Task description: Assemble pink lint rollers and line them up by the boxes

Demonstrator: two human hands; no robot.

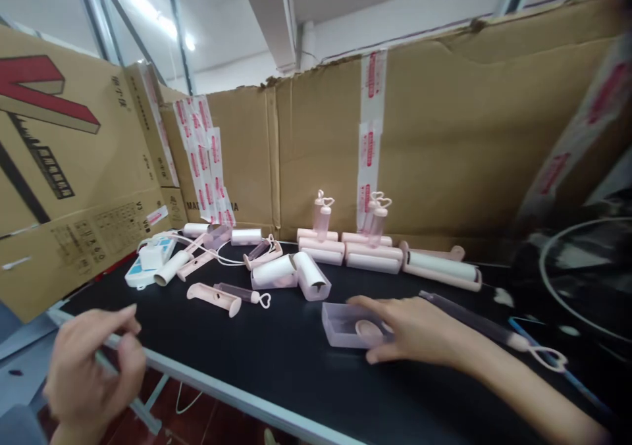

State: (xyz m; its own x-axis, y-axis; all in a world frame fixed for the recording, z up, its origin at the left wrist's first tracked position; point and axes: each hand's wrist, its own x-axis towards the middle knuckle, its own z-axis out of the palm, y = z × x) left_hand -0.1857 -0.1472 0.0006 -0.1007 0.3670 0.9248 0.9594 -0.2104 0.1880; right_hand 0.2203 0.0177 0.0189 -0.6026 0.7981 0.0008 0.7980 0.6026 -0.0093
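My right hand point(412, 330) is around the right end of a translucent, lilac-tinted plastic box point(338, 336) on the black tabletop. Its index finger lies along the far side and the thumb is at the near corner. Inside the box a round pinkish piece point(368, 330) shows, partly behind my fingers. My left hand point(96, 366), slightly blurred, hovers by the table's front edge at lower left. Its fingers curl loosely, with a gap between thumb and index finger, and nothing is visible in them. Behind the right wrist lies a dark tube with a heart-shaped loop point(494, 330).
White rolls in translucent boxes point(310, 277) and pink roller holders point(214, 299) lie across the table. Small tubes with heart loops point(378, 224) stand on pink holders at the back. A power strip point(151, 261) sits at left. Cardboard walls point(320, 149) enclose the back and left.
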